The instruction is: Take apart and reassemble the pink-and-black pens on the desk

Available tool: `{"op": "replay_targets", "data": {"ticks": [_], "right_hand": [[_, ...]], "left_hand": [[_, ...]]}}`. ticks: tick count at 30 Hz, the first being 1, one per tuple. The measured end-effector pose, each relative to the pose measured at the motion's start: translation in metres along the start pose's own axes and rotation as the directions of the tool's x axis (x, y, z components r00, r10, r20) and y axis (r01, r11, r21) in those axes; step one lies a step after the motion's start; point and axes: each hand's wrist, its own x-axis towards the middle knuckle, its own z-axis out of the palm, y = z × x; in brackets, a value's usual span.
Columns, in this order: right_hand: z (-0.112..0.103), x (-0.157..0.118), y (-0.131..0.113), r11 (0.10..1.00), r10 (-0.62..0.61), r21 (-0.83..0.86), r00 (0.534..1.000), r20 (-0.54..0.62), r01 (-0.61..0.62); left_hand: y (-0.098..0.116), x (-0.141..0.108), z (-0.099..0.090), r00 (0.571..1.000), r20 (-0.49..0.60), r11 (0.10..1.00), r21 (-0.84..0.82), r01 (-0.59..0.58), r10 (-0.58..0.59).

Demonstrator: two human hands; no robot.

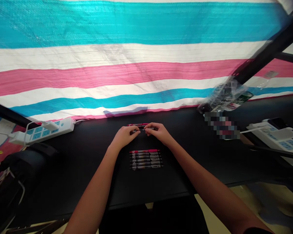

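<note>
My left hand (pixel 125 136) and my right hand (pixel 159 131) are close together over the middle of the black table. Their fingertips pinch the two ends of a dark pen (pixel 142 130), mostly covered by the fingers. Just behind it lies a red pen (pixel 137 124), partly hidden by my hands. Nearer to me, between my forearms, several pens lie side by side in a row. A red pen (pixel 144 151) is at the far side of this row, and clear-barrelled dark pens, such as the nearest one (pixel 146 166), lie in front of it.
A white power strip (pixel 65 126) lies at the back left, with a dark bulky object (pixel 31 162) before it. At the right are crumpled clear plastic packaging (pixel 227 96), a blurred-out item (pixel 222 126) and another power strip (pixel 283 139). Striped sheeting (pixel 136 74) hangs behind the black table (pixel 88 182).
</note>
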Motion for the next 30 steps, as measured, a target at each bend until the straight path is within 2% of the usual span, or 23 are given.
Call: {"op": "replay_targets", "data": {"ticks": [6,11,15,21,30], "right_hand": [[0.006,-0.002,0.003,0.956,-0.158,-0.242,0.986,0.048,0.165],[0.006,0.0,0.007,0.901,-0.212,-0.373,0.975,0.067,0.221],[0.003,0.0,0.007,0.899,-0.215,-0.375,0.974,0.071,0.226],[0.002,-0.001,0.007,0.892,-0.216,-0.392,0.974,0.068,0.225],[-0.002,0.003,0.011,0.877,-0.24,-0.42,0.97,0.038,0.233]], "left_hand": [[0.002,0.001,0.003,0.997,0.041,0.991,0.122,0.053,-0.058],[0.005,0.0,0.003,0.998,0.054,0.991,0.132,0.027,-0.034],[0.004,0.0,0.004,0.999,0.04,0.993,0.117,0.011,-0.015],[0.004,0.001,0.003,0.997,0.015,0.985,0.16,0.071,-0.074],[0.002,0.0,0.002,1.0,-0.027,0.991,0.134,-0.006,0.01]]}}
